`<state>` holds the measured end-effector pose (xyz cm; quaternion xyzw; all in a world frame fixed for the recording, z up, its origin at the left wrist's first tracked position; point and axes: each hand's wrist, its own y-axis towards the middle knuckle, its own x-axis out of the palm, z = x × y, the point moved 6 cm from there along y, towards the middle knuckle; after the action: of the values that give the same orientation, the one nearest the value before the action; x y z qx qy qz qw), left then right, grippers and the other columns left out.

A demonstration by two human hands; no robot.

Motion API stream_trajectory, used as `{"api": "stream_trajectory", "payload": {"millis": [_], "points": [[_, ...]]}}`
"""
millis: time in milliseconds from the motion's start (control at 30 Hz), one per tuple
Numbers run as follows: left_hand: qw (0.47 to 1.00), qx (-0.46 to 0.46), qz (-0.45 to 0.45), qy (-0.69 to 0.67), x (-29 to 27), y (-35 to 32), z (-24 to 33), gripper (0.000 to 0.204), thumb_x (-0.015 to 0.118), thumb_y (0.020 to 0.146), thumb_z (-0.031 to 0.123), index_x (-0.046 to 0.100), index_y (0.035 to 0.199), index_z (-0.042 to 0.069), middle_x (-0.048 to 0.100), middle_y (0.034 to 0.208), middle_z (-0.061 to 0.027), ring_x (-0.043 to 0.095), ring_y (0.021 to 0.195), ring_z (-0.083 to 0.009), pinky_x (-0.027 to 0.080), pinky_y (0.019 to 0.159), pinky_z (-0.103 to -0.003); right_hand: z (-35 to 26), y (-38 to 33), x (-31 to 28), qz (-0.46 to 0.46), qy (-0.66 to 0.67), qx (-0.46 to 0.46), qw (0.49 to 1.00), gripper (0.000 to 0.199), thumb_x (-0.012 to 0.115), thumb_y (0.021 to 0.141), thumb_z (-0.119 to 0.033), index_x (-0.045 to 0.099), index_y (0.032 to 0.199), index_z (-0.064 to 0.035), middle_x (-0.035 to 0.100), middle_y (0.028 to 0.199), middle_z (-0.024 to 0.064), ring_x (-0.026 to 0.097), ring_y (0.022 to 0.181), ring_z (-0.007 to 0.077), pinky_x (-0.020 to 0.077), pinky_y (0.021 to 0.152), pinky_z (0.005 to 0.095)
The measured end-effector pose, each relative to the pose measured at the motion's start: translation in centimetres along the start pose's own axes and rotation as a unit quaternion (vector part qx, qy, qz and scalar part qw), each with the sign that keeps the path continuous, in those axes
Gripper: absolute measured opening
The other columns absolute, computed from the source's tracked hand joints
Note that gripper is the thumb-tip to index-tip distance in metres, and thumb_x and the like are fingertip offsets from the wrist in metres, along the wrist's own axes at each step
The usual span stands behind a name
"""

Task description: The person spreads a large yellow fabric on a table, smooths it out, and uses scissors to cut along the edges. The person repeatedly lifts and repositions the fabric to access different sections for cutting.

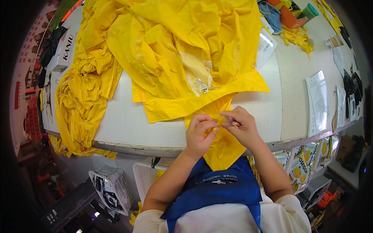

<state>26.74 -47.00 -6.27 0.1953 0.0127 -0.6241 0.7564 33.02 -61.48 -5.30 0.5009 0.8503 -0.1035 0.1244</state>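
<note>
A large yellow garment [163, 66] of smooth, coated-looking fabric lies crumpled across the table in front of me, with a pale lining patch and a small white printed label [201, 86] showing. From under its hem a narrower yellow piece [223, 153] runs over the table's front edge toward my apron. Above this piece my left hand [200, 136] has its thumb and fingers pinched together. Close to its right, my right hand [240, 125] is also closed, fingers bent toward the left fingertips. Whatever sits between the fingers is too small to make out.
Another bunched yellow garment [83, 93] hangs off the table's left side, beside a white box [64, 52]. Paper sheets [318, 103] lie on the right; an orange box [289, 19] and green cylinder [309, 11] stand at the back. White baskets [112, 186] stand below the edge.
</note>
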Motion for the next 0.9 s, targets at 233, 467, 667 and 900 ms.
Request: {"api": "stream_trajectory", "payload": {"millis": [233, 467, 667, 900], "points": [[1.0, -0.009, -0.002, 0.008, 0.0, 0.1, 0.3, 0.022, 0.068, 0.074, -0.009, 0.059, 0.089, 0.004, 0.051, 0.096, -0.0109, 0.062, 0.086, -0.0203, 0.051, 0.072, -0.025, 2.8, 1.0, 0.9, -0.027, 0.155, 0.086, 0.984, 0.007, 0.063, 0.083, -0.004, 0.062, 0.089, -0.0041, 0.052, 0.075, 0.001, 0.049, 0.067, 0.0088, 0.039, 0.059, 0.0218], [1.0, 0.0, 0.003, 0.005, 0.4, 0.1, 0.4, 0.022, 0.068, 0.074, -0.01, 0.06, 0.088, 0.004, 0.052, 0.095, -0.0108, 0.063, 0.086, -0.0214, 0.051, 0.075, -0.027, 4.0, -0.8, -0.4, 0.132, 0.342, 0.215, 0.905, 0.015, 0.053, 0.094, -0.018, 0.056, 0.101, -0.0052, 0.047, 0.073, -0.0043, 0.039, 0.062, 0.0048, 0.0324, 0.059, 0.0195], [1.0, 0.005, 0.01, 0.025, 0.4, -0.1, 0.6, 0.021, 0.067, 0.073, -0.011, 0.061, 0.088, 0.004, 0.053, 0.095, -0.0112, 0.063, 0.087, -0.0234, 0.052, 0.075, -0.028, 4.4, -5.9, -1.5, 0.107, 0.069, 0.18, 0.975, 0.016, 0.064, 0.086, -0.01, 0.062, 0.098, 0.0008, 0.059, 0.08, 0.0032, 0.052, 0.069, 0.0072, 0.0432, 0.06, 0.0224], [0.992, 0.067, -0.033, 0.098, 1.1, -1.2, 0.8, 0.027, 0.065, 0.07, -0.011, 0.065, 0.091, 0.006, 0.054, 0.096, -0.0117, 0.063, 0.092, -0.0265, 0.053, 0.074, -0.029, 1.5, -5.1, -1.4, 0.097, -0.021, 0.132, 0.986, 0.023, 0.072, 0.079, -0.011, 0.065, 0.098, 0.0004, 0.065, 0.084, 0.0111, 0.061, 0.071, 0.0159, 0.0496, 0.066, 0.0264]]}}
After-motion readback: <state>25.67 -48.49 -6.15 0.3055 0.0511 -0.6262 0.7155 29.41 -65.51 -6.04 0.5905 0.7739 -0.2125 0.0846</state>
